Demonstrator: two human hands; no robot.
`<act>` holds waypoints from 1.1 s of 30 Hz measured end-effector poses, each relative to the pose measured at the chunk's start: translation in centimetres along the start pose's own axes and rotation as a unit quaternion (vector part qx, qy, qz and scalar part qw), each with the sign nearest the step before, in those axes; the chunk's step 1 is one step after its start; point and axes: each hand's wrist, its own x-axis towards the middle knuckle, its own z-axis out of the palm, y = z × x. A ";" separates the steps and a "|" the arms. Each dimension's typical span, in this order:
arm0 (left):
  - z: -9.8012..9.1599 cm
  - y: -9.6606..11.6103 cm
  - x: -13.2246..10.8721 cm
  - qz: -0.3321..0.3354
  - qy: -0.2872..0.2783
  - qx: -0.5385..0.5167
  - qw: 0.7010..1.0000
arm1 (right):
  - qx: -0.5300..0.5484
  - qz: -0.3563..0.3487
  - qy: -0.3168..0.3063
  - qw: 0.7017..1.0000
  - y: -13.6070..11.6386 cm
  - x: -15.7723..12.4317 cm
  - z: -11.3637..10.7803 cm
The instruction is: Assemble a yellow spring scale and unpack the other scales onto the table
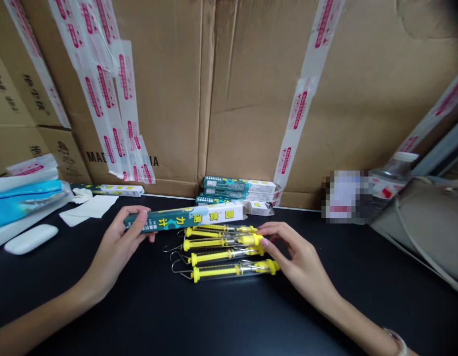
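My left hand (130, 232) grips one end of a long, narrow green-and-white carton (192, 217), holding it level above the table. The carton's right end looks open. A group of yellow spring scales with clear tubes and metal hooks lies on the black table, hooks pointing left. My right hand (284, 244) pinches the right end of one spring scale (206, 243) between thumb and fingers. The nearest spring scale (232, 270) lies just below it, apart from my fingers. Part of the farthest scales is hidden behind the carton.
Similar cartons (236, 188) are stacked against a large cardboard box (251, 99). On the left lie another carton (121, 190), white paper (90, 210), a white oval object (31, 239) and a blue packet (24, 200). A plastic bottle (390, 183) and grey bag (425, 222) stand right.
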 end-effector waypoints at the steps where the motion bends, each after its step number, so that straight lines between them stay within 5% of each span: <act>1: 0.0 0.0 -0.2 -0.001 -0.009 0.014 1.000 | -0.015 -0.008 -0.007 1.000 -0.1 0.0 0.0; 8: -0.1 0.3 -0.3 -0.003 -0.039 0.044 0.998 | -0.095 -0.063 -0.045 0.992 -0.5 -0.5 0.4; 14: -0.3 0.0 -0.9 -0.005 -0.117 0.124 0.985 | -0.019 -0.056 0.040 0.997 -0.9 -1.0 0.5; 21: 0.0 -0.3 -1.3 0.051 -0.153 0.118 0.980 | -0.072 -0.167 -0.049 0.982 -1.4 -0.8 0.3; 26: -0.1 -0.3 -0.2 0.111 -0.082 0.176 0.975 | -0.156 -0.124 0.110 0.974 0.1 0.5 -0.9; 29: -1.1 -0.5 1.0 0.211 -0.034 0.332 0.919 | -0.186 -0.090 0.171 0.963 1.9 1.5 -2.1; 33: -3.0 -1.8 2.5 0.296 -0.046 0.490 0.819 | -0.211 -0.047 0.204 0.955 4.0 2.2 -3.1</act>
